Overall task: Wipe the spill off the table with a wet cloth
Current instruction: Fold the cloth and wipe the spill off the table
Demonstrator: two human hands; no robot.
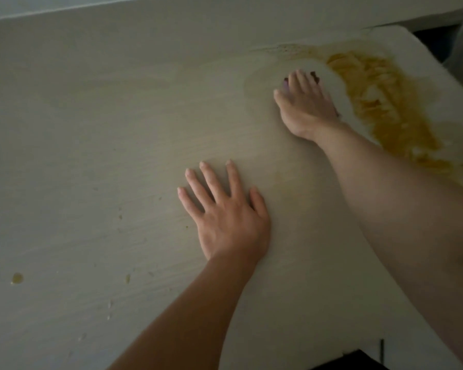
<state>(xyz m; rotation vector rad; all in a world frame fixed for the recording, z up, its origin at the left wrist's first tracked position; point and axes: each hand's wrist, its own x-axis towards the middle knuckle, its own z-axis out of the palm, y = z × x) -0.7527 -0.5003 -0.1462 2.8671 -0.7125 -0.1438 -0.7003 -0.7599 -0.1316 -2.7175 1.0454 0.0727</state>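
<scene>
- Nearest to the camera, the left hand [226, 213] was laid flat on the table [91, 129], with the fingers straight and spread apart and nothing held in it.
- It was judged that this hand was placed there to support the body while the other arm reached far over the surface.
- Further away, the right hand [306, 102] was pressed palm down on a cloth [315, 76], of which only small dark edges could be seen past the fingertips and beside the wrist.
- The fingers of this hand were seen straight and close together, pressing on the cloth and not curled around it; probably it was held flat so that more surface was rubbed at once.
- The spill [382, 102], a yellow-orange smear, was found just beside the right hand, on the side toward the far right corner of the table, and it ran along the forearm toward the near edge.
- A paler, cleaner-looking arc was noticed around the hand, so the wiping was judged to be partly done, with the thick part not yet removed.
- Some small yellow drops [17, 278] were also seen well apart from it, near the left edge of the view.
</scene>
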